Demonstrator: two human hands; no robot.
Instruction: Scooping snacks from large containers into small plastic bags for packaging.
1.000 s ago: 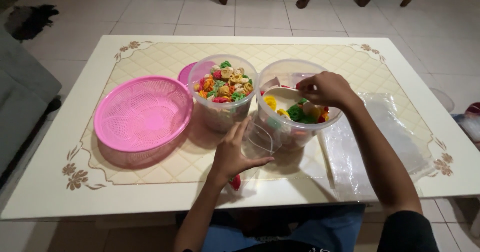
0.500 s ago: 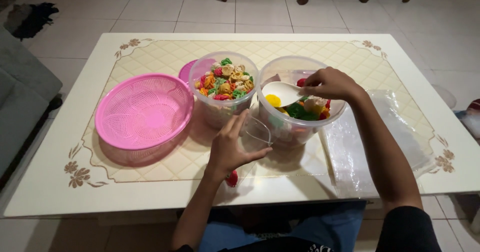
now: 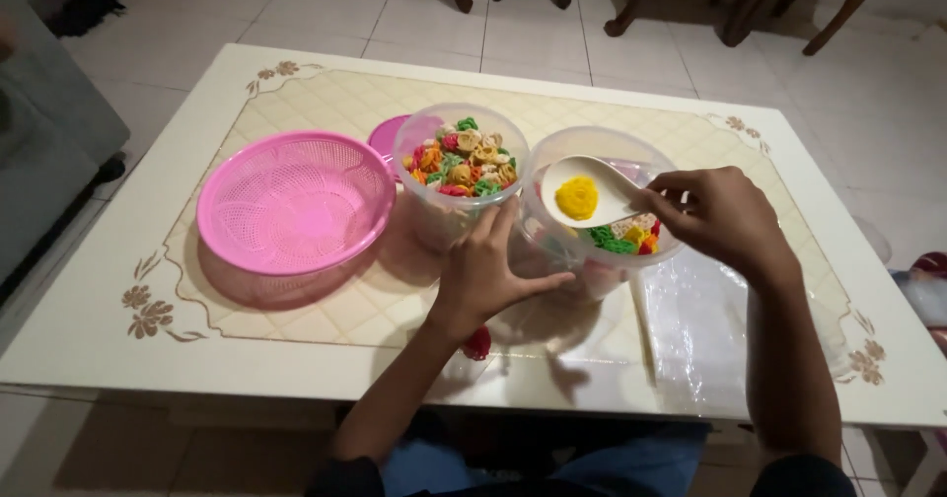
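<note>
Two clear tubs on the desk point(image 3: 148, 250): left tub point(image 3: 461, 177) heaped with coloured crackers, right tub point(image 3: 602, 211) partly filled. Right hand point(image 3: 725, 216), grip closed on a white spoon point(image 3: 584, 193) carrying one yellow cracker point(image 3: 577, 198), above the right tub. Left hand point(image 3: 488, 270), grip open, near the tubs. Pink basket point(image 3: 294, 201) far left.

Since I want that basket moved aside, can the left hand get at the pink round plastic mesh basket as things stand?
Probably yes. The left hand rests by the clear containers, and the pink round plastic mesh basket sits just to its left on the white table with nothing between them.
</note>
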